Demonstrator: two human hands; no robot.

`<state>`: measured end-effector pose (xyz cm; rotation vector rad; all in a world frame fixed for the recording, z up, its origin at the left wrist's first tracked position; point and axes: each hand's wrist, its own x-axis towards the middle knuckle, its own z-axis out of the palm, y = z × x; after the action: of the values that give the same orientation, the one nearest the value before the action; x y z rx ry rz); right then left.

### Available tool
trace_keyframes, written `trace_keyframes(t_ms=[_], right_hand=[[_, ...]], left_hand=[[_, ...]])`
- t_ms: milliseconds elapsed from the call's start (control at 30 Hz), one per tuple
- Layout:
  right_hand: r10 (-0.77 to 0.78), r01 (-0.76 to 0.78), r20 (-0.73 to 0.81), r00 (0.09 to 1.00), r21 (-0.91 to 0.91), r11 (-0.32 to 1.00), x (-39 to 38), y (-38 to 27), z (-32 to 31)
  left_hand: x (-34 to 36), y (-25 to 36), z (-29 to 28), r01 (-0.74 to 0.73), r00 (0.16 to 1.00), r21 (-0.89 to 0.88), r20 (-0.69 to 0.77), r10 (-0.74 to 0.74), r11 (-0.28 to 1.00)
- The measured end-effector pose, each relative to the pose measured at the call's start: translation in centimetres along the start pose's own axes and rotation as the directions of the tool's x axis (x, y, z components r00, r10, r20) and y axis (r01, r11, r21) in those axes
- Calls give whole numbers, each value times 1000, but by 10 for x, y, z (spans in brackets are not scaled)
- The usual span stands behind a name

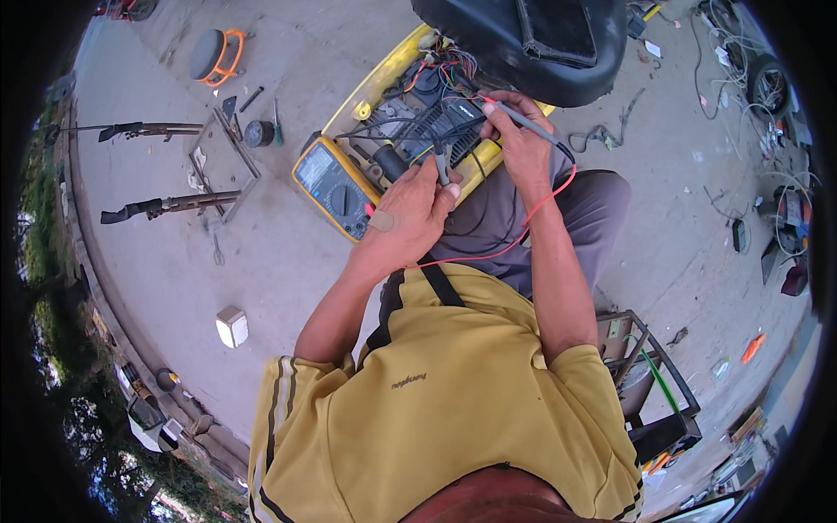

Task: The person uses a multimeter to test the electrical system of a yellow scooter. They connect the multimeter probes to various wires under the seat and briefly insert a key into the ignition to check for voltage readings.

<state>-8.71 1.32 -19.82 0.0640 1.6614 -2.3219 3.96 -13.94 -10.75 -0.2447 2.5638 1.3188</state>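
Observation:
My right hand (523,152) is closed around a grey test probe (539,127) with a red collar. Its tip points into the wiring beside a black finned controller box (453,118), and a red lead (549,199) trails from its back end. A second grey probe (441,164) is pinched in my left hand (410,209), which has a tan plaster on its back. A yellow multimeter (336,190) with a lit display leans beside my left hand. Both hands are over the open yellow body (388,74) of a vehicle, packed with coloured wires (449,65). The probe tips are hard to make out.
A black seat (540,44) overhangs the far side. To the left are an orange-legged stool (209,57), a metal frame (222,166), a dark round can (259,133) and a screwdriver (277,122). Cables and a wheel (769,84) lie at the right, a metal rack (658,375) nearer.

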Motion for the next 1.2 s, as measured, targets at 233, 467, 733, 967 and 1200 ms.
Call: trace_keyframes(t_ms=[233,467,733,967,1200], right_hand=[[-164,154,-100,981,-98,983,-7,-9,-18],[-230,171,-159,960,-317,933,-30,1,-43],[-490,419,102,866,-683,598,-34,0,-44],[-293,307,247,923,-935,176,-25,-13,-29],[-246,322,273,930,-927,190,-18,-17,-34]], left_hand=[[17,-7,-15,-133,972,-375,-228,48,917],[39,-3,-11,-240,950,-474,-292,106,847],[56,3,8,-152,958,-357,-283,48,921],[63,9,12,-126,968,-294,-245,53,947],[63,9,16,-137,966,-336,-253,51,932]])
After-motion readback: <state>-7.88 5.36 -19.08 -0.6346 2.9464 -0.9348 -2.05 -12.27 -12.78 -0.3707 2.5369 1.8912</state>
